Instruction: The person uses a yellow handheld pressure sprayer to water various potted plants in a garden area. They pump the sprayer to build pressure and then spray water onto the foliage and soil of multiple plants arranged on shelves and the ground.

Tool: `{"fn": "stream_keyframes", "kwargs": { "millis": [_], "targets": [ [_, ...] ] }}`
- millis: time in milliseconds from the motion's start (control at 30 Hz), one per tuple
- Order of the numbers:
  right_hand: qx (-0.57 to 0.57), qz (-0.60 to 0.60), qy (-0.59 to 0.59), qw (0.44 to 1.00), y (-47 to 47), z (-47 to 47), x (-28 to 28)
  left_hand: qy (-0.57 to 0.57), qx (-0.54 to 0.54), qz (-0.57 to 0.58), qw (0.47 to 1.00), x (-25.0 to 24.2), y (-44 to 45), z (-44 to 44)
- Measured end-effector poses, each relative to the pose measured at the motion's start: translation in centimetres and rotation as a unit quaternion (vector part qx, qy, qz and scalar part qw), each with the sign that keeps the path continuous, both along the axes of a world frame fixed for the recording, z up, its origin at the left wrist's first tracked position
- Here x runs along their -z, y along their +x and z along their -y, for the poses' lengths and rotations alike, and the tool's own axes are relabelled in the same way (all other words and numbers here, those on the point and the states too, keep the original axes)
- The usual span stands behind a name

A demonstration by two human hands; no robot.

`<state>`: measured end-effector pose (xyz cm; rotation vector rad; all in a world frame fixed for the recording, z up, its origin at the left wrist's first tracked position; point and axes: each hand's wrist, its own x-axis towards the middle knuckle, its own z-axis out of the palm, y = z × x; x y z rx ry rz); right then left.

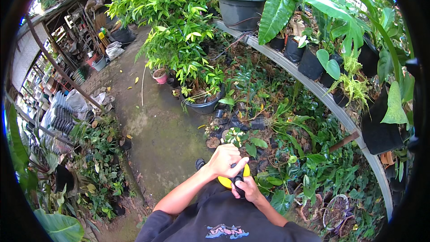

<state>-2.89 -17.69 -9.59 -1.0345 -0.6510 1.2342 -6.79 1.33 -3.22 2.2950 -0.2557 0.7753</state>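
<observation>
Close in front of my dark T-shirt I hold a yellow-and-black handheld device [224,182], which looks like a pump sprayer, though my hands cover much of it. My left hand [225,160] is closed over its black upper part, thumb pointing right. Just below and to the right, my right hand [248,189] wraps around a black part of the same device, thumb on top. Beyond my knuckles stands a small plant with white-and-green leaves [234,136]. Part of a dark shoe [200,164] shows left of my left wrist.
A bushy plant in a black pot [205,107] stands ahead, beside a pink pot [160,76]. On the right, a curved-looking metal rail [302,77] edges a raised row of potted plants. A mossy path [151,131] runs ahead; low foliage [97,161] borders its left.
</observation>
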Motion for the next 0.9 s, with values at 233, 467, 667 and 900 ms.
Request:
{"fn": "stream_keyframes", "kwargs": {
  "millis": [233,467,667,900],
  "targets": [
    [-0.048,-0.082,-0.003,0.995,-0.6,0.2,0.9,-0.009,-0.015,0.052,0.999,-4.6,-1.0,-0.3],
    [0.008,-0.096,-0.018,0.995,-1.3,1.2,1.4,0.105,0.05,0.014,0.993,-5.2,-0.6,2.0],
    [0.006,-0.05,-0.015,0.999,-0.8,1.5,0.4,0.111,0.003,0.04,0.993,-7.3,-1.8,2.1],
    [0.027,-0.013,0.015,0.999,-0.6,1.6,-0.4,0.061,0.04,0.131,0.989,-9.3,-1.4,2.6]
  ]
}}
